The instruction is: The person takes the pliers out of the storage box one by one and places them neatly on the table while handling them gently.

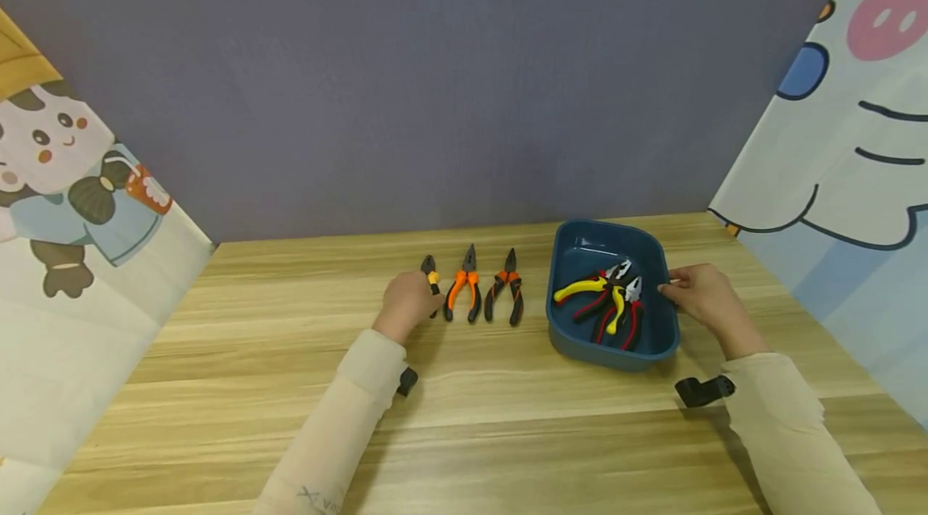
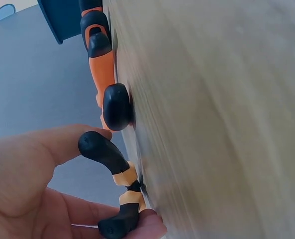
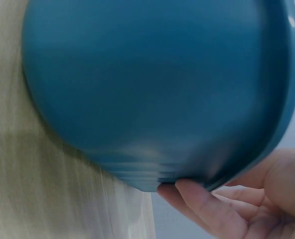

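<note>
My left hand [image 1: 409, 299] grips small pliers with black and yellow-orange handles [image 2: 107, 152], its thumb at one handle and its fingers at the other. In the head view their dark jaws [image 1: 428, 263] point away from me, low over the table. Just right of that hand lie long-nose pliers with orange and black handles [image 1: 455, 289]. With the fingers of my right hand [image 1: 706, 297] I pinch the right rim of a blue plastic bin [image 1: 602, 351]. Inside it, yellow-handled pliers [image 1: 580, 288] lie among red-and-black-handled pliers [image 1: 634, 326].
Another pair of long-nose pliers, black with orange trim [image 1: 511, 265], lies between the orange pair and the bin. The wood-grain table [image 1: 507, 450] meets a grey backdrop [image 1: 464, 96] behind. Cartoon-printed sheets [image 1: 819, 168] flank both sides.
</note>
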A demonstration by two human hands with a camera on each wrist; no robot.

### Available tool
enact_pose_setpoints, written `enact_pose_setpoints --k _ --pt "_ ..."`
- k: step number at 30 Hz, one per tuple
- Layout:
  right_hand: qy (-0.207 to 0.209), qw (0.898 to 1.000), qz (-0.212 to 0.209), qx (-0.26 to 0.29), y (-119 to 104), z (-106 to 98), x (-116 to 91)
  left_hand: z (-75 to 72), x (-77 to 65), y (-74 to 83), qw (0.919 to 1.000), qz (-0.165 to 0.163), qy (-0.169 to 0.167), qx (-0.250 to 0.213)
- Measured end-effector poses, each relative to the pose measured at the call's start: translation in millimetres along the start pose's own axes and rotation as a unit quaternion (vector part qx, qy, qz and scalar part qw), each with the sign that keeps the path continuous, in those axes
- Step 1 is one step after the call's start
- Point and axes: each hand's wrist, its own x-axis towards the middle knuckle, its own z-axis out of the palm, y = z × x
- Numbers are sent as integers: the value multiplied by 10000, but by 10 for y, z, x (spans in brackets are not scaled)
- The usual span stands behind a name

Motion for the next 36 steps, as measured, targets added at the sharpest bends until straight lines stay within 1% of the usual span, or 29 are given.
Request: enact_pose_setpoints --k 5,10,16,19,25,30,36 --pt "-17 10000 45 5 8 8 7 11 21 10 10000 28 5 35" --pt "-41 9999 69 80 30 14 21 27 59 14 9999 -78 -49 75" --pt "11 9996 10 267 91 15 44 35 89 12 9996 -206 21 189" --pt "13 9996 8 268 102 16 51 33 98 14 9995 -251 34 206" --pt "-25 10000 34 42 36 9 33 17 106 6 9992 -246 -36 315" --pt "-21 10000 48 77 6 2 18 16 117 1 9989 -264 -66 382" --pt "-73 9999 99 99 9 0 17 9 114 1 9984 -400 -158 360"
